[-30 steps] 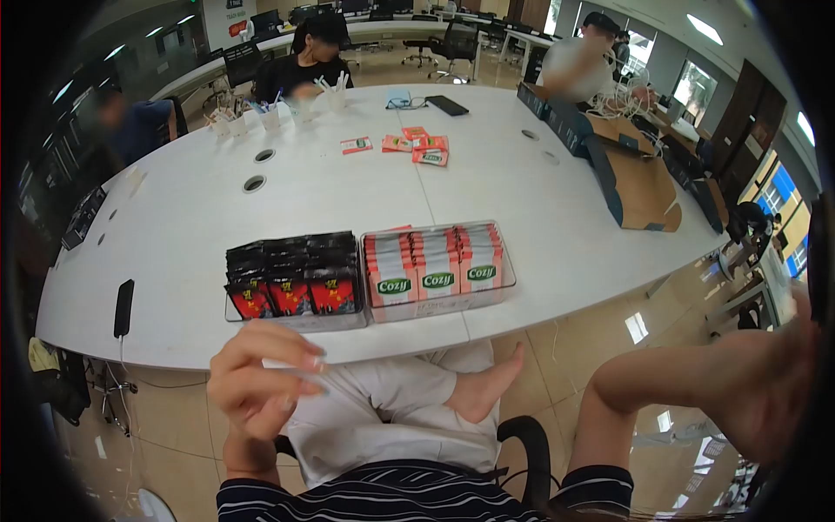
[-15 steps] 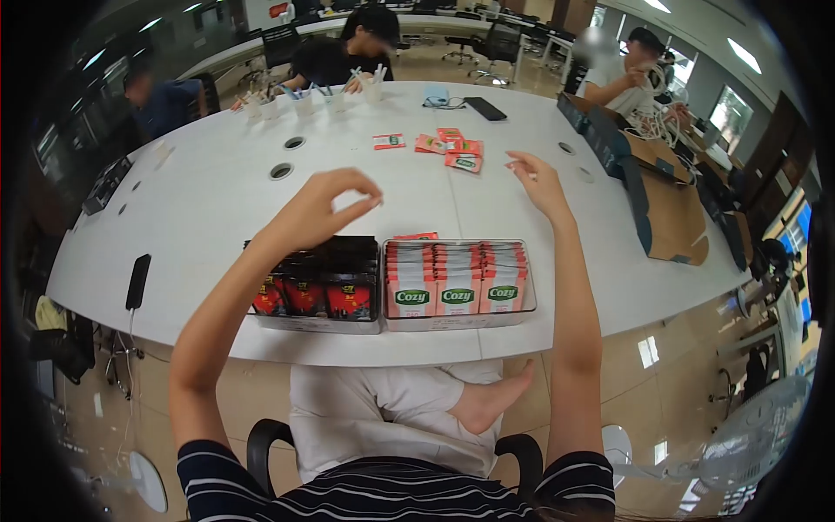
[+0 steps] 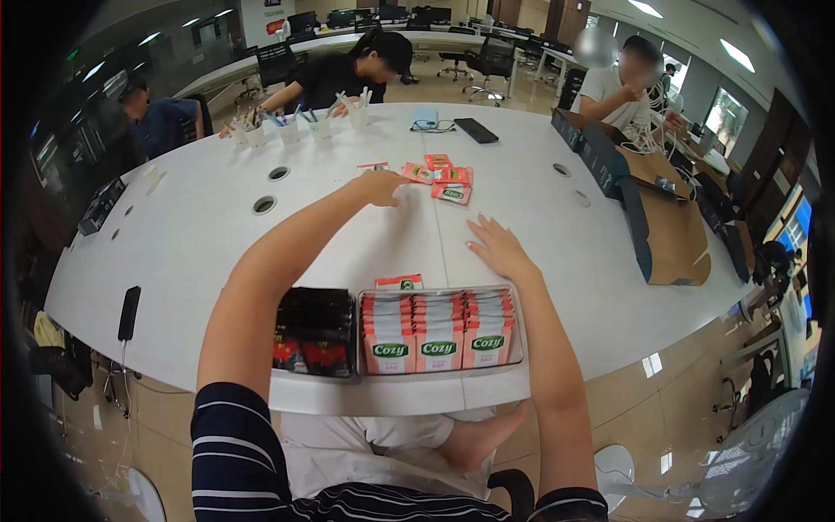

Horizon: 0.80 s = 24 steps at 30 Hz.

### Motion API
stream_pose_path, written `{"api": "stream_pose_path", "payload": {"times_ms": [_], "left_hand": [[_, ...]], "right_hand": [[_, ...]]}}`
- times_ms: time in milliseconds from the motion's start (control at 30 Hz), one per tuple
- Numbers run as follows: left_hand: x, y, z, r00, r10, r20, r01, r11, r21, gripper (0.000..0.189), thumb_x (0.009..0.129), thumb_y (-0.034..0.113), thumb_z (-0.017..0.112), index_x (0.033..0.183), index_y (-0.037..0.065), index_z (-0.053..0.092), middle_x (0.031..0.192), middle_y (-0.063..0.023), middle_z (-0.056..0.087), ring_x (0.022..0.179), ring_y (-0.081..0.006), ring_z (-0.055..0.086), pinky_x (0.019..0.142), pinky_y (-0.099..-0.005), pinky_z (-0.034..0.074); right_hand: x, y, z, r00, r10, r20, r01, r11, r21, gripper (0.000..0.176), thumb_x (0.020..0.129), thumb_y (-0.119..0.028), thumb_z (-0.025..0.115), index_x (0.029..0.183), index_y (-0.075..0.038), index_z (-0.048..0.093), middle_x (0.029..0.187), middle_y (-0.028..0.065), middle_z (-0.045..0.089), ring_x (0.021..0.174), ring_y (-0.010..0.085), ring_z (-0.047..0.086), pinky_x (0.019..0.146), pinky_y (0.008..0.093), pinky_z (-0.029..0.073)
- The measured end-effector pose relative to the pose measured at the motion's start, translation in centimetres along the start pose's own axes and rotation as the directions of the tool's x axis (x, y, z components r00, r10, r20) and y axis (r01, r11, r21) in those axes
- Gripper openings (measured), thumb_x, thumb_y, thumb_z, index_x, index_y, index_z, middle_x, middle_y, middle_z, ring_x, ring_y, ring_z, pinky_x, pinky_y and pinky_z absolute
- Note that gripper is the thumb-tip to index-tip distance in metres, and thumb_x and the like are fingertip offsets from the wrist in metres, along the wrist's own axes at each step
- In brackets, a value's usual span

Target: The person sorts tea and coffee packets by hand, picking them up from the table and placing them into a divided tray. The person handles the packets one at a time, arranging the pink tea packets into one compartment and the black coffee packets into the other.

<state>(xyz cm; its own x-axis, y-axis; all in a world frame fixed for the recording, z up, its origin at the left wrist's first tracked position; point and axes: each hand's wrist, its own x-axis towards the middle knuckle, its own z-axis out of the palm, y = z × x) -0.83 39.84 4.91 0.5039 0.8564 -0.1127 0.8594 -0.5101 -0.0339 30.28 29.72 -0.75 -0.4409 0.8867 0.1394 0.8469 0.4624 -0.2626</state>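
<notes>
My left hand (image 3: 379,187) reaches over the white table beside several loose red-and-white sachets (image 3: 450,192); one sachet (image 3: 373,166) lies partly behind it. Its fingertips extend toward the pile, and contact is unclear. My right hand (image 3: 501,247) is spread low over the table, nearer to me than the pile, holding nothing. A clear container (image 3: 439,376) close to my body holds rows of Cozy sachets (image 3: 438,346). Another single sachet (image 3: 398,283) lies just behind it. Left of it, a second container holds black-and-red packets (image 3: 323,355), partly hidden by my left arm.
Cups of pens (image 3: 288,130), a black phone (image 3: 477,130) and a blue item (image 3: 425,118) stand or lie toward the far edge. Open cardboard boxes (image 3: 665,226) are at right. Another phone (image 3: 130,313) lies at left. Several people sit around the table.
Both hands have moved; the left reaches farther out to the sachet pile, and the right is lower with fingers spread. The view has shifted, so the containers appear lower.
</notes>
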Motion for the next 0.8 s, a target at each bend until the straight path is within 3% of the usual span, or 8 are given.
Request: {"api": "stream_pose_path", "payload": {"times_ms": [100, 200, 300, 400, 500, 600, 700, 800], "left_hand": [[6.7, -0.4, 2.2, 0.972, 0.177, -0.154, -0.167, 0.983, 0.071, 0.065, 0.081, 0.032, 0.066, 0.140, 0.014, 0.045, 0.134, -0.0163, 0.053, 0.123, -0.0323, 0.051, 0.099, -0.0424, 0.044], [9.9, 3.8, -0.4, 0.998, 0.044, -0.050, -0.046, 0.998, -0.042, 0.058, 0.081, 0.033, 0.065, 0.133, 0.012, 0.050, 0.122, -0.0180, 0.061, 0.113, -0.0336, 0.058, 0.090, -0.0429, 0.048], [12.5, 5.0, 0.5, 0.988, 0.141, -0.070, -0.147, 0.984, -0.102, 0.049, 0.080, 0.035, 0.065, 0.121, 0.008, 0.056, 0.107, -0.0187, 0.066, 0.099, -0.0350, 0.064, 0.079, -0.0435, 0.050], [12.4, 6.0, 0.8, 0.996, 0.002, -0.086, -0.016, 0.985, -0.173, 0.046, 0.078, 0.035, 0.066, 0.113, 0.006, 0.058, 0.101, -0.0174, 0.067, 0.090, -0.0348, 0.066, 0.074, -0.0433, 0.051], [12.9, 5.8, 1.6, 0.965, 0.066, -0.255, -0.056, 0.997, 0.046, 0.037, 0.075, 0.030, 0.066, 0.104, 0.006, 0.063, 0.093, -0.0165, 0.069, 0.084, -0.0337, 0.067, 0.069, -0.0436, 0.052], [13.7, 6.0, 1.4, 0.952, 0.085, -0.296, -0.024, 0.979, 0.204, 0.025, 0.073, 0.024, 0.067, 0.093, 0.010, 0.069, 0.086, -0.0109, 0.071, 0.079, -0.0306, 0.069, 0.065, -0.0401, 0.054], [12.8, 5.9, 0.2, 0.938, 0.151, -0.312, -0.082, 0.971, 0.223, 0.020, 0.073, 0.021, 0.067, 0.088, 0.009, 0.071, 0.086, -0.0121, 0.071, 0.079, -0.0313, 0.069, 0.066, -0.0409, 0.055], [12.0, 5.1, -0.7, 0.962, 0.131, -0.241, -0.102, 0.986, 0.129, 0.021, 0.076, 0.023, 0.064, 0.089, 0.008, 0.071, 0.087, -0.0145, 0.071, 0.080, -0.0327, 0.069, 0.068, -0.0417, 0.055]], "right_hand": [[0.0, -0.2, -0.3, 1.000, 0.013, 0.001, -0.013, 1.000, -0.021, 0.055, 0.097, -0.045, 0.044, 0.145, -0.019, 0.040, 0.155, 0.0096, 0.029, 0.143, 0.0306, 0.026, 0.114, 0.0498, 0.023], [-0.3, -0.3, -0.3, 1.000, 0.030, -0.006, -0.030, 0.999, -0.017, 0.053, 0.098, -0.044, 0.043, 0.145, -0.020, 0.040, 0.154, 0.0082, 0.030, 0.142, 0.0288, 0.027, 0.114, 0.0491, 0.024], [-0.3, -0.2, -0.2, 0.999, 0.035, -0.012, -0.035, 0.999, -0.017, 0.052, 0.098, -0.044, 0.042, 0.144, -0.021, 0.040, 0.154, 0.0073, 0.031, 0.142, 0.0274, 0.028, 0.114, 0.0483, 0.025], [-0.2, -0.3, -0.2, 0.999, 0.038, -0.026, -0.039, 0.999, -0.016, 0.051, 0.098, -0.044, 0.043, 0.143, -0.021, 0.041, 0.153, 0.0070, 0.033, 0.141, 0.0268, 0.029, 0.114, 0.0481, 0.025], [-0.3, -0.4, -0.2, 0.999, 0.036, -0.035, -0.036, 0.999, -0.015, 0.050, 0.098, -0.043, 0.044, 0.143, -0.021, 0.042, 0.152, 0.0069, 0.034, 0.141, 0.0268, 0.031, 0.113, 0.0485, 0.026], [-0.2, 0.0, -0.1, 0.998, 0.025, -0.049, -0.025, 1.000, -0.009, 0.050, 0.097, -0.042, 0.046, 0.142, -0.020, 0.043, 0.152, 0.0071, 0.034, 0.140, 0.0271, 0.032, 0.113, 0.0493, 0.027], [-0.1, 0.4, 0.0, 0.998, 0.013, -0.062, -0.012, 1.000, 0.013, 0.050, 0.097, -0.042, 0.047, 0.141, -0.019, 0.044, 0.151, 0.0075, 0.036, 0.140, 0.0280, 0.032, 0.113, 0.0506, 0.026], [-0.2, 0.0, -0.3, 0.993, -0.007, -0.115, 0.009, 1.000, 0.016, 0.048, 0.096, -0.039, 0.050, 0.138, -0.015, 0.049, 0.146, 0.0081, 0.044, 0.137, 0.0286, 0.035, 0.112, 0.0498, 0.028]]}}
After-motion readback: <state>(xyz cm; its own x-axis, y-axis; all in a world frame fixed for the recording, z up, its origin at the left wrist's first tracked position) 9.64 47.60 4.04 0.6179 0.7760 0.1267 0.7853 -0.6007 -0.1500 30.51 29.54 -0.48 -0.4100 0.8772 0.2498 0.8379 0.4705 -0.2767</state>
